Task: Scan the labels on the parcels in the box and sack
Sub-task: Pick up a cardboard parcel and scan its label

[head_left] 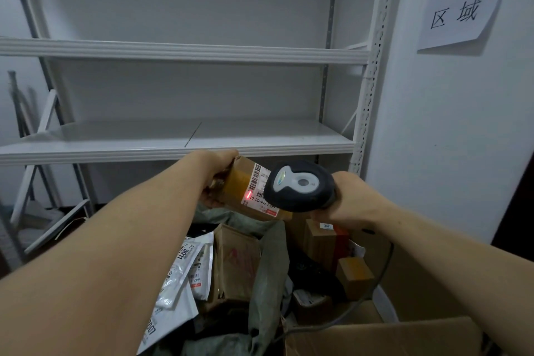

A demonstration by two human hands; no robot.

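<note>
Fingers of the left hand (216,175) clamp the small taped carton (242,179), right hand (354,196) wraps the barcode scanner (300,185), red dot on the label (260,192) (mid-scan, I'd say), plenty of parcels (237,263) waiting below in sack (270,269) and cardboard box (404,335).

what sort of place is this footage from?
Probably a parcel depot's storage room: white metal shelving, a cardboard box and sack stuffed with labelled parcels, and a barcode scanner in the right hand aimed at a parcel the left hand holds.
</note>
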